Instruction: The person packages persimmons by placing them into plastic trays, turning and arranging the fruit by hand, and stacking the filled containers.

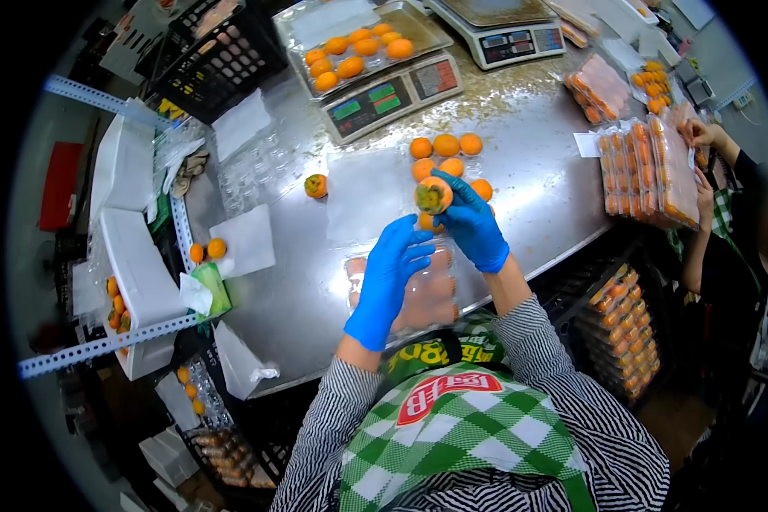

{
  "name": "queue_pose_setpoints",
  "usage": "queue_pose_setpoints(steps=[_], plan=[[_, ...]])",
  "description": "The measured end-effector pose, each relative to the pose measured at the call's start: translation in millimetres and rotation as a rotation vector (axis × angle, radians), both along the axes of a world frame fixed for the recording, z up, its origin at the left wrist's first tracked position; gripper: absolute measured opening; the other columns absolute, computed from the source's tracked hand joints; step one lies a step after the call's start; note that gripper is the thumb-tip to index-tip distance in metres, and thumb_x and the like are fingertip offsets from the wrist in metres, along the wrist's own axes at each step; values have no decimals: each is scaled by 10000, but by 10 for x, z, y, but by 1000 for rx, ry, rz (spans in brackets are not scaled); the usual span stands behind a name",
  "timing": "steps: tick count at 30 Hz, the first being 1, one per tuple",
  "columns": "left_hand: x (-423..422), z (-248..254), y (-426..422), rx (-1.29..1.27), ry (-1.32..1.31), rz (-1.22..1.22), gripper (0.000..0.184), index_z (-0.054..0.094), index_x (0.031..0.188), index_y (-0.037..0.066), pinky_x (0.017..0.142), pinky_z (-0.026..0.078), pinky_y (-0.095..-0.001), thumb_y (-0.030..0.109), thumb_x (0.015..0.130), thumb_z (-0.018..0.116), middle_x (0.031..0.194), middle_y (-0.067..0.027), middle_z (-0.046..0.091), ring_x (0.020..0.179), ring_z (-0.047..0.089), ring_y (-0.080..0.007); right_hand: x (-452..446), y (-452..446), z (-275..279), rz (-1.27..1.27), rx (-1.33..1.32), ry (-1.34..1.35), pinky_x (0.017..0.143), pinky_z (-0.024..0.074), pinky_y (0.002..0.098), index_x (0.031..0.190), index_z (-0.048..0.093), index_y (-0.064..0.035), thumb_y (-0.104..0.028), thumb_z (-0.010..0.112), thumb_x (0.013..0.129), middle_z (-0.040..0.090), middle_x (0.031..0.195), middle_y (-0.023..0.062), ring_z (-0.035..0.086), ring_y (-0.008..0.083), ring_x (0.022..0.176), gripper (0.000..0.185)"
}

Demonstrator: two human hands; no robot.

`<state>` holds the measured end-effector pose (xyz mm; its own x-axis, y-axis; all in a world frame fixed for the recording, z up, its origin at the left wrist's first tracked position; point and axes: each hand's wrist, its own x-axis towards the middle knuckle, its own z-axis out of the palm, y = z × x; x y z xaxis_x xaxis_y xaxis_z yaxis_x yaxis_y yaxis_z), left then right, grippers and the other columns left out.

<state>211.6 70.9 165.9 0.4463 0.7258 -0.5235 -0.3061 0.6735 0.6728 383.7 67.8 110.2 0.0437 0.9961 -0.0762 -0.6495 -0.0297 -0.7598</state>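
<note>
Centre of frame: right hand (472, 225) grips a persimmon (433, 194), presumably at its side so the leafy end (433, 202) shows; left hand (391, 269), fingers parted, lies just below, perhaps for support

Steel table (546, 183) bright, soft glare; fisheye edges bowed, corners black.

1. Weighing scale (520, 47), right-hand of two, metal pan; far side of the bench (286, 320).
2. Plastic crate (209, 104), black, openwork; upper left.
3. Tissue packet (217, 292), green.
4. Perforated metal rail (102, 346), lower left.
5. Red panel (61, 186), far left.
</note>
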Motion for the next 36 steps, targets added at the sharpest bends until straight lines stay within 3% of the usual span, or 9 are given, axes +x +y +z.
queue_pose_setpoints(steps=[3, 10, 16, 19, 22, 28, 31, 32, 36], plan=[[-23, 93, -13, 59, 76, 80, 403, 469, 1267, 80, 778, 484, -264, 265, 915, 538, 1075, -95, 593, 907, 599, -168, -227, -85, 190, 74, 100, -207, 934, 450, 295, 1329, 425, -35, -49, 603, 806, 477, 1326, 82, 509, 168, 1155, 552], [-252, 125, -120, 453, 106, 148, 544, 389, 1339, 40, 920, 461, -302, 76, 850, 624, 1199, -129, 547, 1083, 556, -206, -506, -256, 541, 85, 244, -137, 1011, 389, 325, 1351, 396, -31, 1, 621, 798, 434, 1368, 90, 455, 193, 1218, 598], [-363, 172, -300, 654, -22, 142, 564, 375, 1350, 38, 963, 439, -327, 35, 838, 611, 1312, -139, 450, 1164, 497, -219, -673, -394, 674, 19, 231, -269, 1031, 365, 330, 1371, 363, -40, -6, 694, 744, 438, 1358, 88, 441, 187, 1227, 710], [-441, 223, -291, 503, -137, 105, 536, 381, 1338, 18, 961, 442, -331, 59, 851, 602, 1286, -143, 472, 1148, 510, -223, -751, -471, 795, -104, 337, -329, 1034, 360, 325, 1388, 338, -55, -9, 716, 720, 454, 1344, 86, 443, 186, 1226, 769], [-585, 225, -228, 224, -302, -87, 504, 402, 1313, 3, 943, 460, -360, 122, 864, 598, 1246, -164, 494, 1125, 529, -250, -807, -541, 820, -167, 381, -579, 1028, 367, 326, 1399, 320, -68, -9, 722, 710, 451, 1347, 86, 450, 189, 1218, 800], [-664, 223, -284, 368, -312, -31, 493, 411, 1298, -13, 946, 458, -343, 103, 857, 600, 1253, -160, 491, 1133, 525, -244, -931, -696, 917, -211, 392, -729, 1030, 338, 307, 1409, 313, -81, -53, 713, 738, 436, 1370, 64, 443, 175, 1220, 781], [-688, 233, -301, 562, -180, 59, 521, 417, 1298, -11, 953, 451, -328, 13, 819, 621, 1263, -153, 484, 1139, 512, -227, -876, -740, 881, -124, 262, -665, 1023, 331, 295, 1409, 318, -88, -79, 704, 759, 437, 1372, 54, 429, 166, 1230, 756], [-703, 234, -308, 575, -174, 71, 515, 436, 1288, -12, 957, 444, -313, -25, 808, 621, 1245, -148, 502, 1120, 523, -214, -892, -767, 891, -107, 229, -658, 1018, 337, 296, 1405, 327, -88, -76, 698, 764, 436, 1373, 52, 429, 163, 1227, 740], [-765, 283, -339, 517, -71, 30, 378, 525, 1224, -16, 854, 479, -273, 54, 860, 599, 1106, -115, 592, 963, 586, -166, -998, -827, 999, -70, 162, -662, 999, 363, 295, 1375, 380, -76, -66, 680, 783, 439, 1370, 46, 445, 156, 1208, 663]])
